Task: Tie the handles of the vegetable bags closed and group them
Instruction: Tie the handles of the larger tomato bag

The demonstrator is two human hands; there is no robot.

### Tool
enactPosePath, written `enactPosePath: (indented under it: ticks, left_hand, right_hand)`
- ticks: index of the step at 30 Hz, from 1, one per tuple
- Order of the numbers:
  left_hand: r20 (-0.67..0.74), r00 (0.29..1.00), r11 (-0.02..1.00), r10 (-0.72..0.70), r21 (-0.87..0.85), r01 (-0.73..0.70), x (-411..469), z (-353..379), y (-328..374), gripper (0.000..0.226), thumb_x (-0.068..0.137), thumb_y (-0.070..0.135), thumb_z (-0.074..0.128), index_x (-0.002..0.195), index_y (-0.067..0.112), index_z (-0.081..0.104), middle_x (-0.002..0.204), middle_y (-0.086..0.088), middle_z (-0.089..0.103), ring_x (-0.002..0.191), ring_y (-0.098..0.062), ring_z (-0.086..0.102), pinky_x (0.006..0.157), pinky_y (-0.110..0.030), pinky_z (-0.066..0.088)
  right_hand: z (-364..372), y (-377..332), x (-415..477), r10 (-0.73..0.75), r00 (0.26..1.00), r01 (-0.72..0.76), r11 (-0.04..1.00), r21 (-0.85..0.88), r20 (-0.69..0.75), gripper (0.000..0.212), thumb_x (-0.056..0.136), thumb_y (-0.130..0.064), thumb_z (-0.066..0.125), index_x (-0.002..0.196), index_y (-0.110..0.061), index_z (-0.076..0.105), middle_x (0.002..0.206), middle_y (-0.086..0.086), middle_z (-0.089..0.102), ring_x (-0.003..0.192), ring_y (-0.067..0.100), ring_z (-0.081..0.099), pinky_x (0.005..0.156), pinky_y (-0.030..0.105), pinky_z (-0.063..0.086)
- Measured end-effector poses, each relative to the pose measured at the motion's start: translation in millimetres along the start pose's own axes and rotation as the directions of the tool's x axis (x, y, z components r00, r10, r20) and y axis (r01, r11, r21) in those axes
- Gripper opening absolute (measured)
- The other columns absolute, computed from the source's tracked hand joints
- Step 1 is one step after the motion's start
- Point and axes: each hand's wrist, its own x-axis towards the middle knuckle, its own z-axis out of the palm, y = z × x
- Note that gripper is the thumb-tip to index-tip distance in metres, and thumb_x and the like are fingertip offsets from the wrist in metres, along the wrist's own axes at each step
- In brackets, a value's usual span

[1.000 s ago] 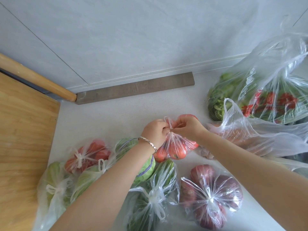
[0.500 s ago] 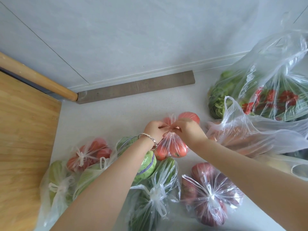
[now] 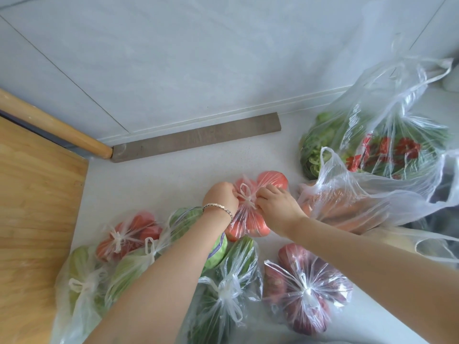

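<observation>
A clear bag of tomatoes [image 3: 250, 219] lies mid-counter, its handles twisted into a small knot [image 3: 246, 196]. My left hand [image 3: 221, 198] pinches the handle on the knot's left side; my right hand [image 3: 273, 204] pinches the right side. Tied bags lie in the near row: a bag of purple onions [image 3: 305, 291], a bag of dark green cucumbers [image 3: 223, 294], a bag of tomatoes [image 3: 126, 235], and pale green vegetable bags [image 3: 82, 279]. A round green vegetable [image 3: 216, 249] sits partly under my left forearm.
Untied bags stand at the right: a carrot bag [image 3: 347, 207] with loose handles and a big bag of greens with a red print [image 3: 382, 145]. A wooden board [image 3: 34, 207] covers the left. A grey strip [image 3: 196, 137] lies along the wall.
Both hands have lowered the tomato bag onto the counter and pulled its handles apart, so a knot with a small loop now shows between them.
</observation>
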Motion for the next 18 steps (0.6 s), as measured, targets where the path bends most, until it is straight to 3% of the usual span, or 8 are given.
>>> enactPosePath:
  ticks: [2, 4, 6, 8, 10, 13, 15, 18]
  left_hand:
    - [-0.001, 1.000, 0.997, -0.008, 0.083, 0.008, -7, -1, 2, 0.018, 0.088, 0.008, 0.048, 0.087, 0.009, 0.066, 0.096, -0.008, 0.067, 0.091, -0.027, 0.062, 0.075, -0.034, 0.044]
    - [-0.083, 0.993, 0.983, 0.081, 0.170, -0.066, -13, -6, 4, 0.020, 0.087, 0.009, 0.050, 0.098, 0.014, 0.065, 0.112, -0.002, 0.058, 0.104, -0.024, 0.056, 0.089, -0.035, 0.038]
    - [-0.176, 0.964, 0.978, 0.197, 0.102, -0.181, -22, -14, 11, 0.024, 0.087, 0.009, 0.050, 0.107, 0.014, 0.062, 0.121, -0.003, 0.050, 0.110, -0.024, 0.051, 0.095, -0.035, 0.035]
    - [-0.178, 0.945, 0.956, 0.273, -0.058, -0.287, -33, -20, 26, 0.025, 0.087, 0.009, 0.050, 0.111, 0.011, 0.059, 0.120, -0.008, 0.051, 0.107, -0.026, 0.054, 0.096, -0.032, 0.038]
    - [-0.093, 0.944, 0.924, 0.317, -0.194, -0.329, -44, -22, 44, 0.024, 0.088, 0.010, 0.051, 0.110, 0.011, 0.059, 0.117, -0.009, 0.056, 0.103, -0.024, 0.057, 0.093, -0.025, 0.039]
    - [-0.034, 0.936, 0.901, 0.351, -0.258, -0.348, -57, -16, 78, 0.031, 0.087, 0.022, 0.054, 0.116, 0.013, 0.056, 0.119, -0.005, 0.059, 0.106, -0.017, 0.057, 0.088, -0.016, 0.036]
    - [-0.054, 0.939, 0.887, 0.339, -0.314, -0.338, -66, -8, 104, 0.051, 0.085, 0.034, 0.058, 0.128, 0.010, 0.046, 0.128, -0.007, 0.055, 0.117, -0.020, 0.052, 0.098, -0.023, 0.037]
    - [0.100, 0.971, 0.889, 0.217, -0.431, -0.155, -69, -3, 134, 0.084, 0.078, 0.047, 0.064, 0.138, 0.005, 0.023, 0.137, -0.009, 0.044, 0.122, -0.026, 0.047, 0.096, -0.030, 0.038]
  right_hand:
    - [-4, -2, -4, 0.082, 0.992, -0.095, 0.985, 0.142, 0.095, 0.027, 0.089, -0.008, 0.048, 0.110, -0.014, 0.064, 0.118, 0.002, 0.057, 0.114, 0.021, 0.046, 0.094, 0.032, 0.041]
    - [-15, -4, -12, 0.140, 0.976, -0.179, 0.951, 0.253, 0.165, 0.026, 0.090, -0.008, 0.047, 0.108, -0.012, 0.064, 0.115, 0.004, 0.057, 0.110, 0.023, 0.050, 0.091, 0.033, 0.045]
    - [-36, -1, -26, 0.156, 0.974, -0.206, 0.912, 0.354, 0.165, 0.022, 0.091, -0.014, 0.048, 0.104, -0.011, 0.066, 0.109, 0.006, 0.061, 0.098, 0.022, 0.058, 0.086, 0.034, 0.049]
    - [-62, 4, -47, 0.161, 0.986, -0.159, 0.869, 0.468, 0.036, 0.018, 0.089, -0.019, 0.054, 0.099, -0.014, 0.068, 0.099, 0.003, 0.066, 0.088, 0.020, 0.062, 0.081, 0.037, 0.051]
    - [-93, 10, -68, 0.186, 0.966, -0.069, 0.854, 0.516, -0.179, 0.013, 0.085, -0.017, 0.060, 0.091, -0.013, 0.070, 0.087, 0.003, 0.067, 0.079, 0.021, 0.062, 0.074, 0.037, 0.052]
    - [-127, 34, -95, 0.226, 0.820, 0.018, 0.908, 0.418, -0.526, 0.018, 0.081, -0.016, 0.056, 0.086, -0.006, 0.070, 0.083, 0.010, 0.066, 0.078, 0.025, 0.061, 0.074, 0.032, 0.049]
    - [-137, 56, -111, 0.254, 0.690, -0.057, 0.952, 0.299, -0.678, 0.025, 0.081, -0.019, 0.053, 0.096, -0.004, 0.065, 0.093, 0.016, 0.062, 0.088, 0.029, 0.055, 0.083, 0.031, 0.042]
    - [-130, 80, -122, 0.433, 0.606, -0.240, 0.900, 0.365, -0.667, 0.060, 0.075, -0.029, 0.058, 0.127, -0.008, 0.036, 0.122, 0.026, 0.043, 0.113, 0.035, 0.038, 0.102, 0.046, 0.034]
